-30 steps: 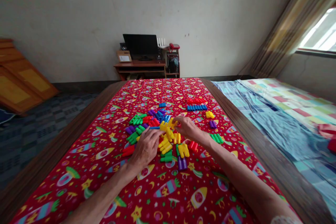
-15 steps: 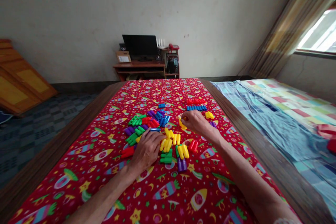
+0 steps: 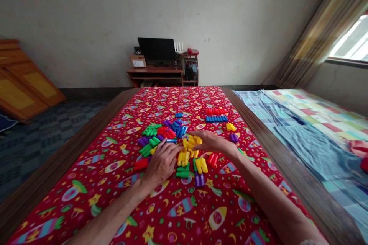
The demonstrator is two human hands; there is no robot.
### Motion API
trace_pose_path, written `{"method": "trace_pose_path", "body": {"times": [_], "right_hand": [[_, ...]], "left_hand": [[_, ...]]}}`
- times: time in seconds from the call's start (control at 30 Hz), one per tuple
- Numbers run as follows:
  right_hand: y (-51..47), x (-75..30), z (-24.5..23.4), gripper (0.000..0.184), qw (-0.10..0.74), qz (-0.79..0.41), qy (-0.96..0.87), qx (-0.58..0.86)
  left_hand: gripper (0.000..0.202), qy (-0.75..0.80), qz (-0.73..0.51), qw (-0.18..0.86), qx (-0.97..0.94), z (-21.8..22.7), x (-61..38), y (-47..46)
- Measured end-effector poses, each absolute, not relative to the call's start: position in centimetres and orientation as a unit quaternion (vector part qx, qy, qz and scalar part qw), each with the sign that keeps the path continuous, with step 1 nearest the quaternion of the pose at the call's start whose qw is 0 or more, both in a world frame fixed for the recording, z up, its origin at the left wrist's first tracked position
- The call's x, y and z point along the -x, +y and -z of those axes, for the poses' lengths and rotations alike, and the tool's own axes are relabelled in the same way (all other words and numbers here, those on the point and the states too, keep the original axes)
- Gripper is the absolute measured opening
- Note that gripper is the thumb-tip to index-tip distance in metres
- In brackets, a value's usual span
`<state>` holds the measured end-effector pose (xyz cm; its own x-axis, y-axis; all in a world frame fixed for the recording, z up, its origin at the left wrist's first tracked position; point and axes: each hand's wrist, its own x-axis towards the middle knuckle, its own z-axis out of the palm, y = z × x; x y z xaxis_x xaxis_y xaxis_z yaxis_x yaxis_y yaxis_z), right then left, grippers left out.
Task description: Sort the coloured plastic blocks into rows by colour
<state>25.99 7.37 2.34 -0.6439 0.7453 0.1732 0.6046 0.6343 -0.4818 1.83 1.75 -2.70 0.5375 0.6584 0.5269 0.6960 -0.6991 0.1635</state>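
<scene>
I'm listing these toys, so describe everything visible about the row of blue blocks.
The row of blue blocks looks like plastic: short rounded tubes side by side in a line. It lies flat on the red patterned cloth, just nearer than the row of red blocks. The right hand is apart from it; whether the rows touch is unclear.

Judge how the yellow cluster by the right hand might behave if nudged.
The yellow cluster would probably shift piecemeal, since its blocks lie crowded at odd angles. They look stiff, with moulded ridges; those parallel ridges should resist rolling.
</scene>
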Motion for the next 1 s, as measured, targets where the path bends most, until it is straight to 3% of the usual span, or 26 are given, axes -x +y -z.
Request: {"method": "trace_pose_path", "body": {"times": [0.07, 0.27, 0.37, 0.53, 0.77, 0.87, 1.0], "right_hand": [[7.0, -25.5, -2.1, 0.038, 0.152, -0.211, -0.899, 0.352], [5.5, -23.6, -3.3, 0.023, 0.248, -0.164, -0.902, 0.314], [4.3, -22.7, -3.8, 0.021, 0.256, -0.148, -0.913, 0.28], [4.6, -23.7, -4.2, 0.02, 0.178, -0.072, -0.896, 0.402], [7.4, -27.8, -3.8, 0.035, 0.062, 0.026, -0.776, 0.628], [7.7, -28.8, -3.3, 0.033, 0.026, 0.029, -0.75, 0.66], [7.8, -30.3, -3.4, 0.033, 0.043, 0.013, -0.786, 0.616]], "left_hand": [[0.039, -0.392, 0.321, 0.032, 0.861, 2.8, -1.8, 1.8], [0.049, -0.415, 0.382, -0.009, 0.826, 1.6, -2.6, 1.4], [0.041, -0.424, 0.394, -0.058, 0.813, 0.8, -2.7, 1.2], [0.029, -0.485, 0.44, -0.064, 0.753, 0.8, -1.4, 2.3], [0.034, -0.471, 0.356, 0.03, 0.807, 2.6, -0.8, 3.3], [0.036, -0.474, 0.345, 0.041, 0.809, 2.8, -1.0, 2.9], [0.038, -0.475, 0.353, 0.049, 0.805, 2.8, -0.9, 2.7]]}}
